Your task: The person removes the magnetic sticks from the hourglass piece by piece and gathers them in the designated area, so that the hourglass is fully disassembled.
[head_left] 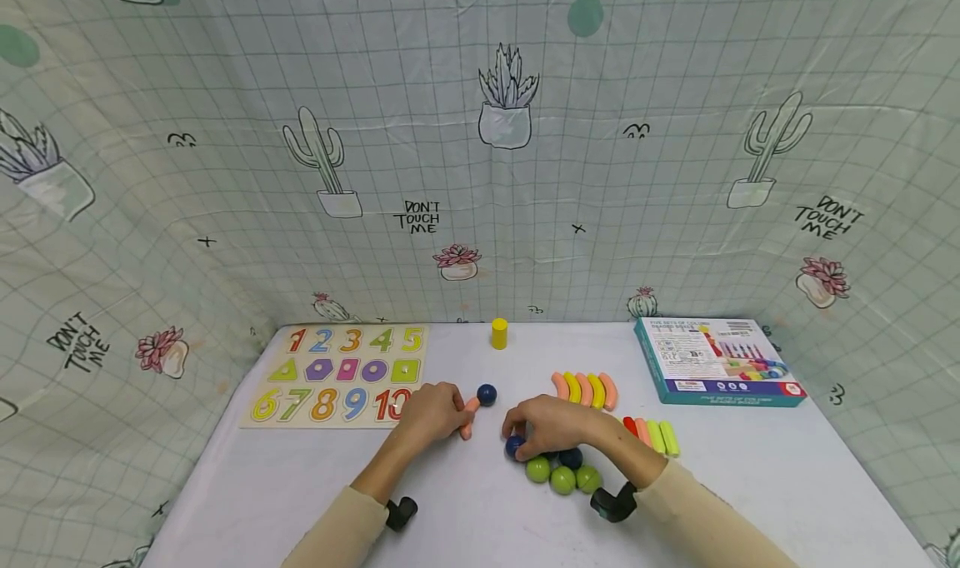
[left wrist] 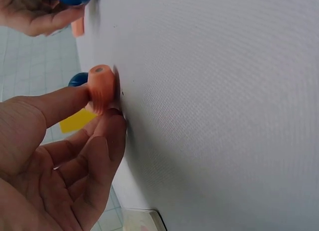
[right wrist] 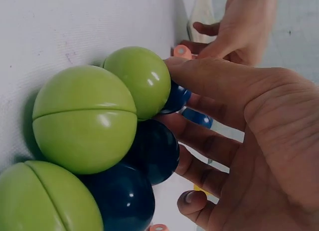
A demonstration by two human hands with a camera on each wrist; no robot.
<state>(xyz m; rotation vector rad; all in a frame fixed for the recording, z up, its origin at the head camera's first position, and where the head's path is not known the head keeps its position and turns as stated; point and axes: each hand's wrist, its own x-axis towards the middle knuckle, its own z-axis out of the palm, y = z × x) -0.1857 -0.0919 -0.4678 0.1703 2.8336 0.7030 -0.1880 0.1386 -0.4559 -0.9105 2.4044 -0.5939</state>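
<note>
My left hand (head_left: 433, 411) pinches a salmon-coloured curved stick bead (head_left: 469, 418) between thumb and fingers, low over the table; its end hole shows in the left wrist view. A dark blue ball (head_left: 487, 395) lies just beyond that bead's far end. To the right, my right hand (head_left: 555, 422) holds another blue ball (head_left: 514, 447) between thumb and fingers. In the right wrist view this ball is partly hidden behind the thumb and a green ball (right wrist: 138, 82). More dark blue balls (right wrist: 152, 151) sit under the right palm, beside a row of green balls (head_left: 562, 480).
A wooden number-and-shape board (head_left: 330, 376) lies at the left. One yellow cylinder (head_left: 499, 334) stands at the back. Curved salmon and yellow beads (head_left: 585, 391) line up behind the right hand, short coloured sticks (head_left: 663, 438) to its right. A flat printed box (head_left: 718, 361) lies back right.
</note>
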